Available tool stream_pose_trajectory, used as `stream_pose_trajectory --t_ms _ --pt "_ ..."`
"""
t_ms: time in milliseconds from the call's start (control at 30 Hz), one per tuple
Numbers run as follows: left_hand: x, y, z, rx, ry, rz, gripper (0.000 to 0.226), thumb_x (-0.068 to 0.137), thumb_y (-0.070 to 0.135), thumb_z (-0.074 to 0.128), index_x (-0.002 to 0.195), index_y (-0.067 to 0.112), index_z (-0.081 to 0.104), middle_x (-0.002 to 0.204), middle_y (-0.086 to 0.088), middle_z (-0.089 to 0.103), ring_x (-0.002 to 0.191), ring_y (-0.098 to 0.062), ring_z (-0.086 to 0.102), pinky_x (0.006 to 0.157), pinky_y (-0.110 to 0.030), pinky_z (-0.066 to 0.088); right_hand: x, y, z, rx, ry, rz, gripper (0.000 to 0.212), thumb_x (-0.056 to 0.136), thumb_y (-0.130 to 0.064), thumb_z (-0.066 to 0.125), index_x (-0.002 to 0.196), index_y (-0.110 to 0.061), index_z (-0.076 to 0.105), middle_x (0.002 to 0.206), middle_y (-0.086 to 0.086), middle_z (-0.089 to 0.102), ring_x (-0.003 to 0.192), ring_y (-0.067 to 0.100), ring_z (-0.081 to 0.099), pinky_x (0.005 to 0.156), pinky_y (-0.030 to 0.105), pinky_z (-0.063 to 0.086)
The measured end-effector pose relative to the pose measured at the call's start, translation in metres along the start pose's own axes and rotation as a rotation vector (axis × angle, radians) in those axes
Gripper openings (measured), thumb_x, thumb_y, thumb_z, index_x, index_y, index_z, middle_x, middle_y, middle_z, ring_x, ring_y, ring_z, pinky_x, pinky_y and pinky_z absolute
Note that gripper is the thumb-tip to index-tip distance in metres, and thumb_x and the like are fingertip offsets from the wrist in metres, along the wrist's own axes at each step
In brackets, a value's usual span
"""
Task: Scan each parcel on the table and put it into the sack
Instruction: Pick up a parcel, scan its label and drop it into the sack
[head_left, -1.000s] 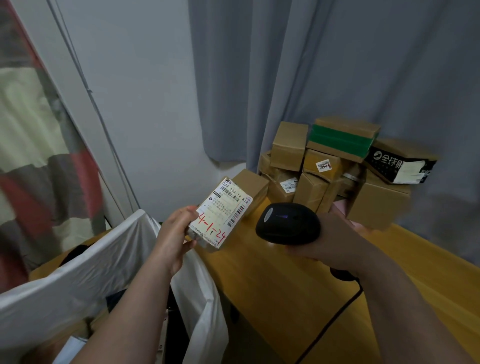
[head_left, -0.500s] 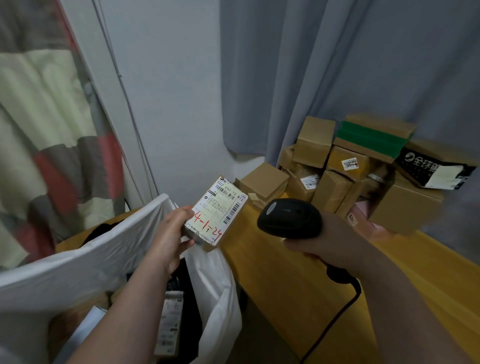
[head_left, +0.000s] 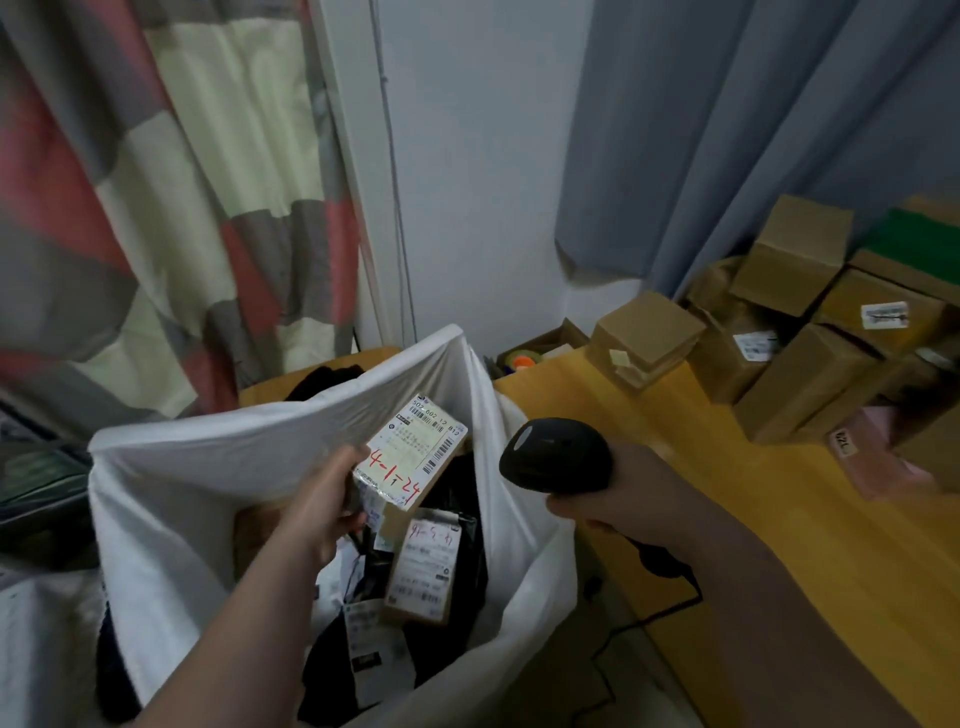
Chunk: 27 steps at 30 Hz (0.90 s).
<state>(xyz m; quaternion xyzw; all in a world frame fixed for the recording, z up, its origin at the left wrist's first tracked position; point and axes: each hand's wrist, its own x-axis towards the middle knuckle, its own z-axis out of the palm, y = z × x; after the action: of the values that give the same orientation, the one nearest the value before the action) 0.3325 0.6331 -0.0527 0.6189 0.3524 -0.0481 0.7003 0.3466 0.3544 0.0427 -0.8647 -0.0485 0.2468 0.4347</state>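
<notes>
The labelled parcel (head_left: 415, 457) is gripped at its left edge by the left hand (head_left: 324, 512), held right over the open white sack (head_left: 208, 467). The black scanner (head_left: 556, 454) is gripped by the right hand (head_left: 613, 499), just beside it.

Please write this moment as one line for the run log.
left hand: holds labelled parcel over open white sack | right hand: grips black scanner | table: brown boxes piled at back
</notes>
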Motion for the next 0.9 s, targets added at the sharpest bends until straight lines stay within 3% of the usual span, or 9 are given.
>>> stream_pose_trajectory --t_ms 100,267,400,467,533,700,900 --pt "0.008 -0.023 -0.027 -0.002 0.076 -0.069 0.019 0.089 0.028 0.060 0.091 0.009 0.063 0.064 -0.004 0.062 0.063 -0.018 0.053 0.060 -0.029 0.045 0.008 -0.002 0.023 0.005 -0.060 0.021 0.014 0.080 -0.010 0.075 0.089 -0.015 0.066 0.076 0.001 0.063 0.061 0.004 0.059 0.052 0.014 0.047" --pt "0.017 -0.060 -0.062 -0.011 0.145 -0.175 0.037 0.077 0.038 0.070 0.100 0.009 0.066 0.084 -0.014 0.071 0.067 -0.026 0.063 0.055 -0.028 0.048 0.021 -0.001 0.055 0.012 -0.129 0.053 0.016 0.079 -0.007 0.075 0.076 -0.015 0.062 0.062 -0.004 0.058 0.045 -0.005 0.055 0.046 0.012 0.043" --pt "0.014 -0.079 -0.069 0.013 0.156 -0.227 0.017 0.087 0.029 0.067 0.091 0.013 0.062 0.086 -0.012 0.067 0.072 -0.027 0.061 0.060 -0.033 0.048 0.027 0.002 0.074 0.009 -0.147 0.089 0.017 0.076 -0.010 0.077 0.074 -0.020 0.064 0.063 -0.008 0.061 0.053 -0.001 0.057 0.050 0.016 0.044" --pt "0.016 -0.087 -0.074 0.051 0.142 -0.249 0.019 0.088 0.030 0.066 0.090 0.012 0.062 0.086 -0.014 0.067 0.073 -0.029 0.063 0.066 -0.039 0.053 0.030 0.003 0.081 -0.017 -0.156 0.102 0.014 0.075 -0.012 0.078 0.078 -0.017 0.066 0.067 -0.004 0.062 0.058 0.005 0.059 0.053 0.020 0.046" --pt "0.019 -0.094 -0.077 0.136 0.066 -0.276 0.024 0.091 0.032 0.063 0.097 0.009 0.063 0.092 -0.014 0.067 0.079 -0.030 0.064 0.075 -0.045 0.054 0.032 0.003 0.086 -0.041 -0.161 0.107 0.014 0.075 -0.013 0.078 0.084 -0.013 0.067 0.070 -0.001 0.063 0.059 0.007 0.059 0.053 0.019 0.046" --pt "0.027 -0.104 -0.078 0.496 -0.077 -0.312 0.037 0.096 0.019 0.056 0.134 0.019 0.051 0.122 -0.012 0.059 0.106 -0.034 0.059 0.075 -0.041 0.056 0.034 0.002 0.093 -0.038 -0.158 0.100 0.018 0.075 -0.011 0.079 0.087 -0.016 0.065 0.071 -0.003 0.062 0.055 0.003 0.057 0.049 0.014 0.043" --pt "0.030 -0.081 -0.060 0.709 -0.091 -0.169 0.038 0.095 0.007 0.054 0.133 0.005 0.053 0.123 -0.017 0.061 0.110 -0.031 0.060 0.094 -0.040 0.051 0.036 0.009 0.086 -0.016 -0.135 0.109 0.017 0.076 -0.012 0.077 0.089 -0.017 0.066 0.073 -0.003 0.063 0.060 0.005 0.059 0.050 0.015 0.044"
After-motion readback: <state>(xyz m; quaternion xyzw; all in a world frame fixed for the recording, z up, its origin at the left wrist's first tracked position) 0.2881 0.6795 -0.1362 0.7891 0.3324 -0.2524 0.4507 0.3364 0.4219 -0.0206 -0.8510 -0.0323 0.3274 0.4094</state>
